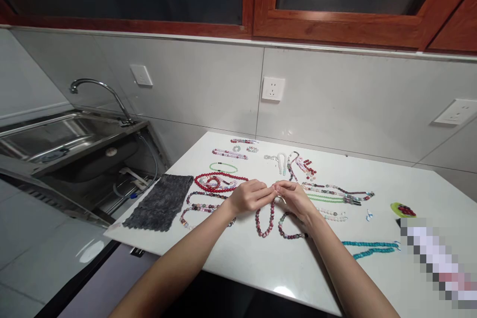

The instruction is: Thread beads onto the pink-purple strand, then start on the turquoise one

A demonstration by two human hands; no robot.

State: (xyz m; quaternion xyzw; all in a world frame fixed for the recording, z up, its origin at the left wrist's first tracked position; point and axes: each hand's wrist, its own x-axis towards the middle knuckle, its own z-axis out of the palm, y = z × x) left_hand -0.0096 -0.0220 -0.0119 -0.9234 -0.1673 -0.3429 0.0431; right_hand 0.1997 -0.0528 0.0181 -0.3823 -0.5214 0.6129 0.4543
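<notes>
Mottled red bead strand (271, 221) first: it makes a narrow loop below the person's meeting hands, over the middle of the white table (261, 268), though I can't tell whether it hangs or partly lies there. The left hand (253, 195) pinches at the top of the strand, its fingers drawn close, and the right hand (294, 197) pinches at the same spot — the exact bit between their fingertips is too small for me to make out. Just beside the loop, near the right wrist, curves a dark multicoloured strand (292, 235). Left of the hands lie a bright red necklace (197, 182) and, beyond it, a pale green bracelet (235, 169); a dark grey cloth (160, 203) covers the table's left end. Over to the right are turquoise strands (374, 244) and a yellow-green dish (394, 207) of dark red beads (406, 210). Farther left, well apart from the beadwork — a steel sink (55, 131) under a curved faucet (100, 83).
</notes>
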